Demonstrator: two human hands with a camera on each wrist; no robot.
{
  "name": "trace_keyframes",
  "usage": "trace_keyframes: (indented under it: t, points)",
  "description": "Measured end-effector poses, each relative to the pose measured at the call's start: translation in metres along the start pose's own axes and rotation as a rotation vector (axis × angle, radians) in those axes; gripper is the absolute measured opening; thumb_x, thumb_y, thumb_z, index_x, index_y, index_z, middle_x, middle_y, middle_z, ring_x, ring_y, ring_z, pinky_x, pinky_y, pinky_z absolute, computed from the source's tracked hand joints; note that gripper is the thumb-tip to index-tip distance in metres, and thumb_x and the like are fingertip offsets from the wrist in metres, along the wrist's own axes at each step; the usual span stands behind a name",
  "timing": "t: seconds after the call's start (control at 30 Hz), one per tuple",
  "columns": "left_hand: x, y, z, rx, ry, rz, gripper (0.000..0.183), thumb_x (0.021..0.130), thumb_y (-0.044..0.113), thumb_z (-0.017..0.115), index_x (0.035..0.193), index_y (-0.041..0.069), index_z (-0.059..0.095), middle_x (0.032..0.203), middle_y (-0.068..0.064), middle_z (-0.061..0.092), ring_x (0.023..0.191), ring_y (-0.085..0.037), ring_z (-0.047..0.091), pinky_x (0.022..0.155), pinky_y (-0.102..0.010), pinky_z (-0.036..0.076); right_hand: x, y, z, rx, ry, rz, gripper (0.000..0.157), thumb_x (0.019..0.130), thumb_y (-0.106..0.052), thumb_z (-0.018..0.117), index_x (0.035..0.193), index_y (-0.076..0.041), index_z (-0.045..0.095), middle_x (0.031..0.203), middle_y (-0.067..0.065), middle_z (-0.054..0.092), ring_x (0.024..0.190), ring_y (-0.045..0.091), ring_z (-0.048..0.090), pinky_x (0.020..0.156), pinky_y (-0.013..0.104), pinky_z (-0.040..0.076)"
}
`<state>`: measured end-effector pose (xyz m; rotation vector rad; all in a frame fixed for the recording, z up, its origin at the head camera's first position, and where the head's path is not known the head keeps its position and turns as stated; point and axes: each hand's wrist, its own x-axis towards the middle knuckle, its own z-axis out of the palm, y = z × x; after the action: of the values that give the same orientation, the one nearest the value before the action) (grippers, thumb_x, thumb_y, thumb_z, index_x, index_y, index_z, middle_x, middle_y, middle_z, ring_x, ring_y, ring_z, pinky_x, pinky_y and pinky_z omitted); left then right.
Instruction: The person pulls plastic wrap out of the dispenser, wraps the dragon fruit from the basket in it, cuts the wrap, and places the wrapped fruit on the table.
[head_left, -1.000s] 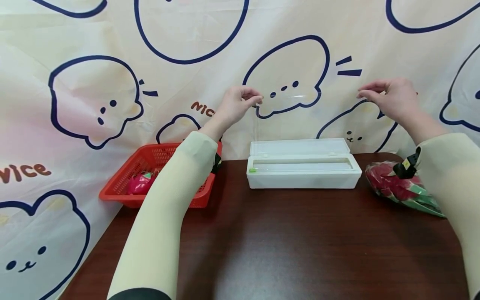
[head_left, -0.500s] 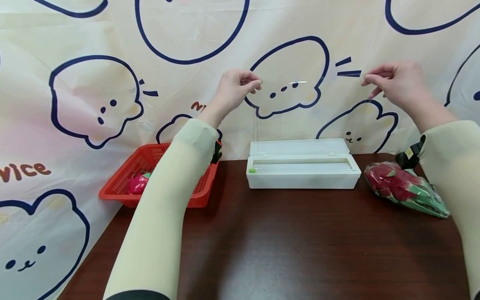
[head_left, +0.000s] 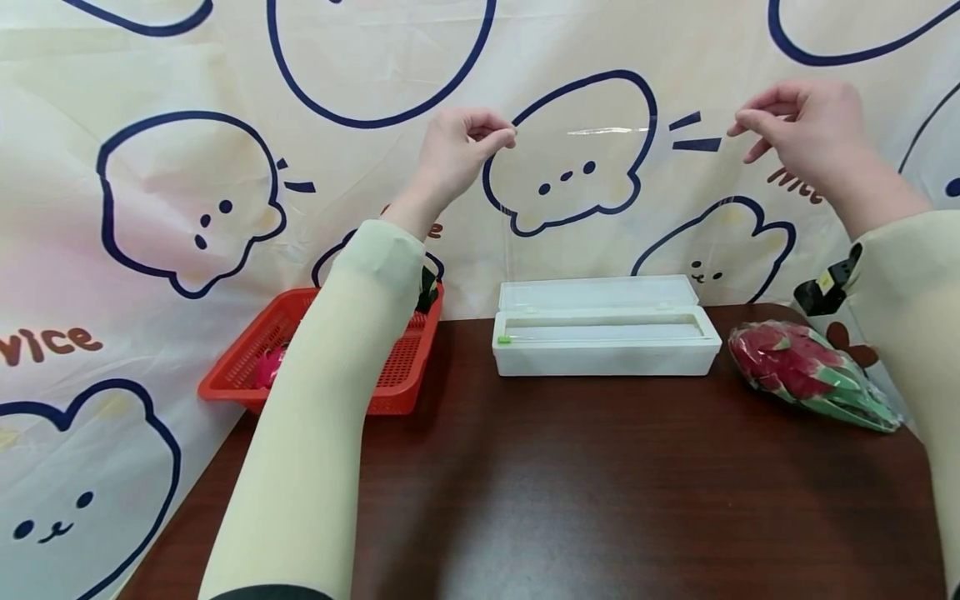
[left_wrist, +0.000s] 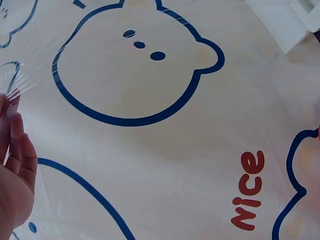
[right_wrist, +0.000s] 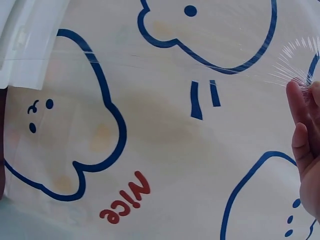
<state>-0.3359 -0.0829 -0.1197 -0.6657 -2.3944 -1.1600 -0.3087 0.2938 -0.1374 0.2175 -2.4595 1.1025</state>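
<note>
A sheet of clear cling film (head_left: 607,131) stretches between both raised hands and shows mostly by its glare. My left hand (head_left: 457,154) pinches one upper corner between thumb and fingers; creases in the film (left_wrist: 22,77) fan out from those fingertips in the left wrist view. The opposite corner is pinched by my right hand (head_left: 813,125), where similar creases (right_wrist: 285,72) radiate in the right wrist view. Below the hands stands a white cling film dispenser box (head_left: 607,360), its lid (head_left: 600,292) tipped back and a green slider (head_left: 506,339) at its left end.
Right of the box lies a dragon fruit (head_left: 802,367) wrapped in film. A red plastic basket (head_left: 401,396) stands on the left, partly behind my left sleeve, with another dragon fruit (head_left: 268,367) in it. A printed cloth (head_left: 360,192) hangs behind the dark table (head_left: 600,492).
Both hands have risen steadily, drawing the cling film higher above the box and keeping their pinch. The box, basket and fruits have stayed in place.
</note>
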Motion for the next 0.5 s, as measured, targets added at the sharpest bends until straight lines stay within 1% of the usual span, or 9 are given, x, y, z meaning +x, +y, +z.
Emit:
trace_keyframes:
  t: [0.07, 0.1, 0.17, 0.23, 0.3, 0.33, 0.37, 0.47, 0.5]
  points:
    - [0.0010, 0.0011, -0.0018, -0.016, 0.015, 0.008, 0.015, 0.095, 0.020, 0.065, 0.101, 0.011, 0.075, 0.095, -0.002, 0.070, 0.092, -0.016, 0.058, 0.082, -0.022, 0.043, 0.0006, -0.0024, -0.0012, 0.026, 0.015, -0.019, 0.008, 0.097, -0.037, 0.055, 0.096, -0.036, 0.063, 0.082, -0.025, 0.062, 0.052, 0.005, 0.059, 0.037, 0.024, 0.042]
    - [0.0013, 0.0018, -0.0024, -0.015, 0.022, 0.016, 0.015, 0.095, 0.020, 0.065, 0.101, 0.010, 0.074, 0.095, -0.002, 0.070, 0.092, -0.016, 0.058, 0.081, -0.022, 0.043, 0.0009, -0.0032, -0.0017, 0.042, 0.022, -0.028, 0.009, 0.097, -0.036, 0.056, 0.098, -0.034, 0.065, 0.084, -0.024, 0.062, 0.055, 0.002, 0.060, 0.042, 0.021, 0.044]
    - [0.0015, 0.0038, -0.0034, -0.017, 0.035, 0.024, 0.016, 0.095, 0.020, 0.064, 0.101, 0.010, 0.074, 0.094, -0.003, 0.070, 0.090, -0.016, 0.058, 0.080, -0.022, 0.043, 0.0012, -0.0043, -0.0025, 0.073, 0.037, -0.043, 0.013, 0.098, -0.033, 0.056, 0.103, -0.030, 0.068, 0.087, -0.023, 0.062, 0.062, -0.003, 0.061, 0.064, 0.014, 0.049]
    - [0.0014, 0.0055, -0.0044, -0.015, 0.048, 0.038, 0.017, 0.095, 0.020, 0.064, 0.102, 0.009, 0.074, 0.093, -0.004, 0.069, 0.089, -0.016, 0.057, 0.079, -0.022, 0.043, 0.0016, -0.0054, -0.0027, 0.100, 0.056, -0.050, 0.018, 0.097, -0.032, 0.057, 0.109, -0.026, 0.069, 0.088, -0.021, 0.063, 0.065, -0.004, 0.061, 0.086, 0.014, 0.044]
    - [0.0014, 0.0070, -0.0050, -0.026, 0.056, 0.046, 0.017, 0.095, 0.021, 0.064, 0.102, 0.009, 0.074, 0.093, -0.005, 0.069, 0.087, -0.016, 0.056, 0.078, -0.023, 0.042, 0.0018, -0.0063, -0.0030, 0.124, 0.072, -0.050, 0.025, 0.097, -0.031, 0.057, 0.116, -0.021, 0.069, 0.089, -0.020, 0.063, 0.066, -0.004, 0.061, 0.105, 0.019, 0.031]
    - [0.0011, 0.0077, -0.0052, -0.031, 0.063, 0.050, 0.017, 0.095, 0.021, 0.064, 0.102, 0.009, 0.074, 0.093, -0.006, 0.069, 0.085, -0.015, 0.056, 0.078, -0.022, 0.041, 0.0018, -0.0067, -0.0030, 0.130, 0.080, -0.050, 0.027, 0.097, -0.031, 0.057, 0.118, -0.020, 0.069, 0.090, -0.020, 0.063, 0.066, -0.005, 0.061, 0.109, 0.023, 0.026]
    - [0.0010, 0.0081, -0.0052, -0.039, 0.069, 0.054, 0.017, 0.095, 0.020, 0.064, 0.101, 0.008, 0.074, 0.093, -0.007, 0.069, 0.084, -0.015, 0.055, 0.077, -0.022, 0.041, 0.0018, -0.0070, -0.0031, 0.133, 0.086, -0.047, 0.028, 0.097, -0.031, 0.057, 0.119, -0.020, 0.068, 0.090, -0.019, 0.063, 0.067, -0.004, 0.061, 0.109, 0.023, 0.026]
    - [0.0006, 0.0091, -0.0051, -0.048, 0.091, 0.074, 0.016, 0.095, 0.019, 0.065, 0.100, 0.007, 0.074, 0.090, -0.006, 0.068, 0.082, -0.014, 0.054, 0.074, -0.022, 0.040, 0.0018, -0.0082, -0.0032, 0.131, 0.101, -0.053, 0.029, 0.097, -0.032, 0.057, 0.120, -0.019, 0.068, 0.092, -0.020, 0.062, 0.067, -0.004, 0.061, 0.105, 0.019, 0.030]
    - [0.0006, 0.0095, -0.0051, -0.045, 0.099, 0.086, 0.016, 0.095, 0.019, 0.065, 0.100, 0.006, 0.074, 0.089, -0.005, 0.067, 0.082, -0.014, 0.054, 0.074, -0.022, 0.040, 0.0019, -0.0087, -0.0035, 0.128, 0.106, -0.057, 0.028, 0.097, -0.032, 0.057, 0.119, -0.019, 0.069, 0.092, -0.020, 0.062, 0.066, -0.004, 0.061, 0.101, 0.016, 0.034]
